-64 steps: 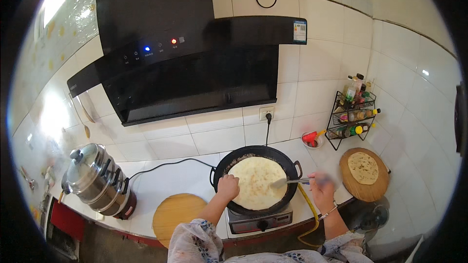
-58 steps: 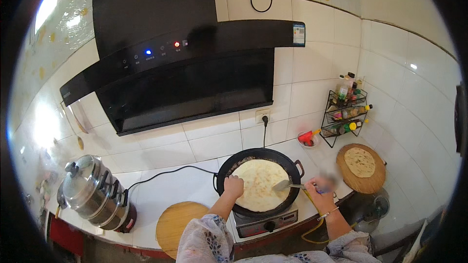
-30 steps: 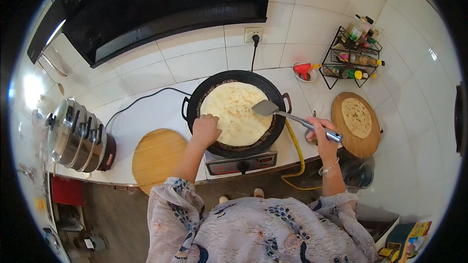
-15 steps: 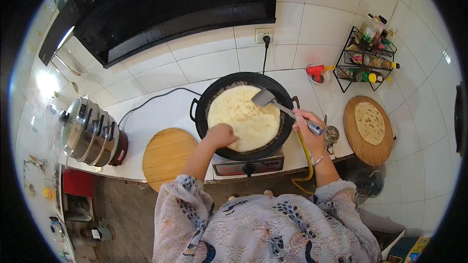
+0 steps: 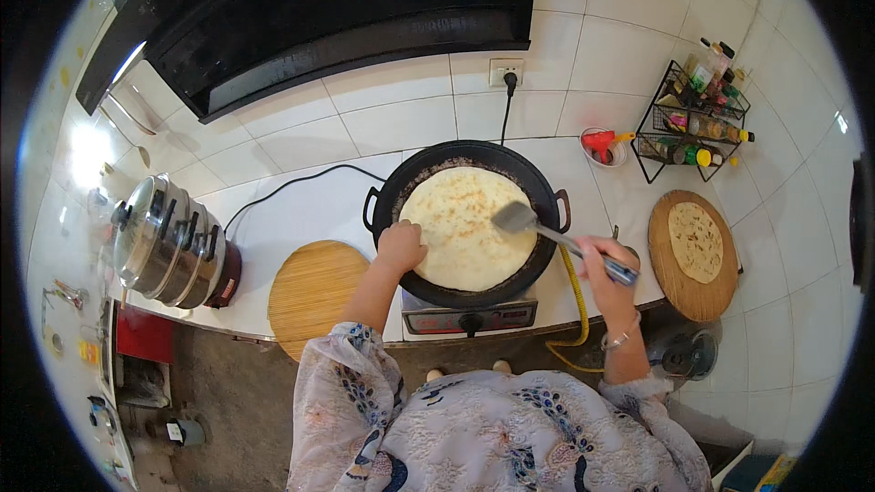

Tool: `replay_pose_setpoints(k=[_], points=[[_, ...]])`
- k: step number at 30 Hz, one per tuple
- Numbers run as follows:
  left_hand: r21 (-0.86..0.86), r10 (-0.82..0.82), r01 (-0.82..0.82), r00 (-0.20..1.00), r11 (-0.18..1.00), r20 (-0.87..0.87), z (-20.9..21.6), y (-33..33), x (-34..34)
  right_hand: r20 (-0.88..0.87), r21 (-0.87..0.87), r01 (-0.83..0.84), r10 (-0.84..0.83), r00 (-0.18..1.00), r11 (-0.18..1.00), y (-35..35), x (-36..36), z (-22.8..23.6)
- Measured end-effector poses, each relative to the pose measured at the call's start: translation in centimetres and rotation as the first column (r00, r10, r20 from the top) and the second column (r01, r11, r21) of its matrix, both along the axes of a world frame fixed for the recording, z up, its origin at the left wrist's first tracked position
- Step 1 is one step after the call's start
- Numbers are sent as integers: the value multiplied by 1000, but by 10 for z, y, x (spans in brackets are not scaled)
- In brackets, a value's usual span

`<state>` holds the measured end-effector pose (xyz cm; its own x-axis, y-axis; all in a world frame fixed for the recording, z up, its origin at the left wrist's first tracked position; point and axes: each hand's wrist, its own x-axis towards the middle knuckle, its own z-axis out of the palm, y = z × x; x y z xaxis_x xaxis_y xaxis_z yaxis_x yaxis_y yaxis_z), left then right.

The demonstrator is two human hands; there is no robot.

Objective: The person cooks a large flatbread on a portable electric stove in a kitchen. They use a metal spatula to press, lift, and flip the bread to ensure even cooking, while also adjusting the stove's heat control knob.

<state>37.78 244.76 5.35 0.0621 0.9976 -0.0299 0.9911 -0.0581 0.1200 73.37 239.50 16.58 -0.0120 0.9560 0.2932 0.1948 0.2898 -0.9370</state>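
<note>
A large round flatbread (image 5: 465, 241), pale with light brown spots, lies in a black two-handled pan (image 5: 547, 264) on a gas stove (image 5: 492, 314). My left hand (image 5: 401, 246) is closed at the bread's left edge; its fingertips are hidden, so whether they pinch the edge does not show. In my right hand (image 5: 609, 264) is a spatula (image 5: 516, 217), gripped by its handle. The grey blade rests on or just over the right part of the bread.
Left of the pan lie a round wooden board (image 5: 314, 296) and a stacked steamer (image 5: 178, 241). To the right, another board (image 5: 711, 301) carries a flatbread (image 5: 696, 241). Behind stand a bowl with a red item (image 5: 602, 141) and a spice rack (image 5: 697, 123). A yellow hose (image 5: 581, 310) hangs beside the stove.
The bread now lies flatter and rounder, with more browned spots showing. My left hand has moved up and left along its edge. My right hand and spatula have shifted right and down.
</note>
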Motion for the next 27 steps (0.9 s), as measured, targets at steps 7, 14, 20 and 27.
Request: replay_pose_setpoints(k=[7, 14, 20, 27], points=[[-200, 42, -9, 986, 980, 162, 8, -36, 37, -219, 122, -21, 47, 974, 992, 49, -34, -59], [-26, -80, 76, 980, 997, -183, 37, -35, 23, -169, 21, -13, 16, 985, 1000, 5, 13, -8], [-203, -203, 170, 966, 964, -159, 30, -3, 6, -48, -16, -58, 58, 997, 998, -20, 20, 13], [-207, -2, -43, 978, 977, -211, 27, -12, 55, -111, 100, 40, -29, 993, 994, 16, -21, -37]])
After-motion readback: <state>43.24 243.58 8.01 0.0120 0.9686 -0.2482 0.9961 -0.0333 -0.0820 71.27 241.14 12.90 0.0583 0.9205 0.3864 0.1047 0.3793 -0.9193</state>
